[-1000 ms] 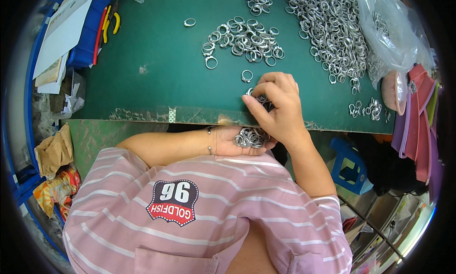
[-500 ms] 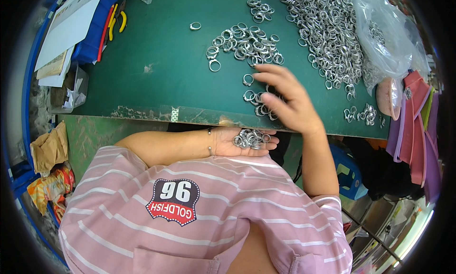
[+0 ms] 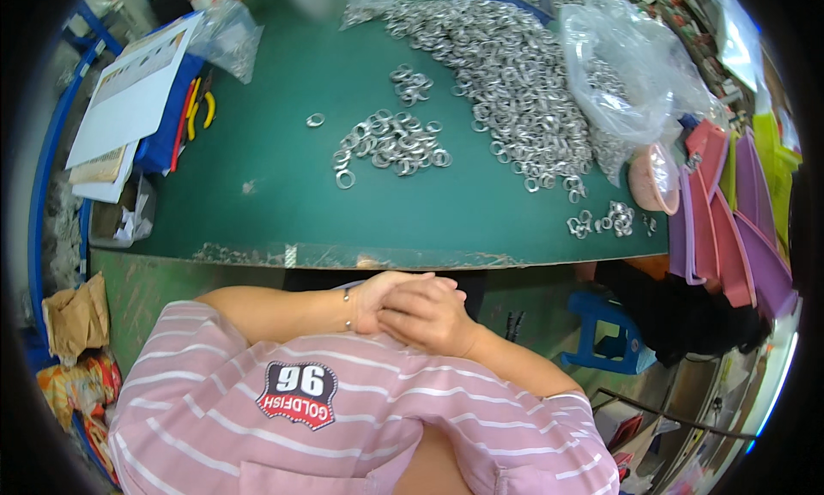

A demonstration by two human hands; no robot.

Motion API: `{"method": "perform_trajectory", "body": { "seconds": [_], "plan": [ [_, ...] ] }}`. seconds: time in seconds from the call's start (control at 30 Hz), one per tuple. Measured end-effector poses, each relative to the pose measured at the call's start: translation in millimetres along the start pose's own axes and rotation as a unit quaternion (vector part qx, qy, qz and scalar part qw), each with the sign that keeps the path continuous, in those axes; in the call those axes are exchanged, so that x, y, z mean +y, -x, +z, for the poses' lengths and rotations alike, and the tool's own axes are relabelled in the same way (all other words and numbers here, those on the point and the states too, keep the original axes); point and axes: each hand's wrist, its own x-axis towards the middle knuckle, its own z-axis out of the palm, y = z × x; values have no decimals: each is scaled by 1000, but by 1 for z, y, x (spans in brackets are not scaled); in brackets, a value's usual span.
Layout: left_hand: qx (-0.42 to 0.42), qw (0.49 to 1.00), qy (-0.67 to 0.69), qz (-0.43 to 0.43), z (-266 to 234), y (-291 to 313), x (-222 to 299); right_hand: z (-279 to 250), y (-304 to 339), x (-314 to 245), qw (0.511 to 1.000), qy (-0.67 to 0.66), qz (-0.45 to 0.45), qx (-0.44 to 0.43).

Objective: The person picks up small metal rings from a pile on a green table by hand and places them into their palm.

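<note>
In front of my body, just below the table's near edge, my right hand [image 3: 433, 316] lies closed over my left hand [image 3: 371, 299]. My left palm is cupped underneath, and the metal rings it held half a second ago are hidden between the two hands. On the green table [image 3: 257, 152], a loose group of silvery metal rings [image 3: 393, 143] lies beyond my hands. A smaller cluster of rings [image 3: 412, 85] is behind it, and one single ring [image 3: 316, 120] sits off to the left.
A large heap of rings [image 3: 515, 83] spreads over the far right, beside a clear plastic bag [image 3: 622, 87]. Near it are a pink cup [image 3: 650, 182], some separate rings [image 3: 620, 219] and coloured bins [image 3: 717, 212]. Pliers [image 3: 202, 109] lie at left; a blue stool [image 3: 614, 336] stands below right.
My right hand has drawn the rings near the table's edge off it and come down onto my left palm. The head view has shifted, showing more of the table's far side.
</note>
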Motion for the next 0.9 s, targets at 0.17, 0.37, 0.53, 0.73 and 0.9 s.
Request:
{"method": "perform_trajectory", "body": {
  "seconds": [0.17, 0.37, 0.53, 0.73, 0.9],
  "plan": [
    [-7, 995, -92, 22, 81, -23, 16, -46, -23, 9, 977, 163, -115, 70],
    [-74, 965, -188, 169, 198, -154, 93, -187, -112, 74, 901, 332, -126, 248],
    [70, 889, -342, 298, 272, -225, 149, -290, -135, 150, 843, 449, 11, 295],
    [225, 555, -725, 340, 190, -130, 195, -187, -114, 138, 933, 228, 168, 221],
    [288, 194, -922, 170, 98, -30, 174, -75, -94, 131, 978, 73, 138, -138]
  ]
}}
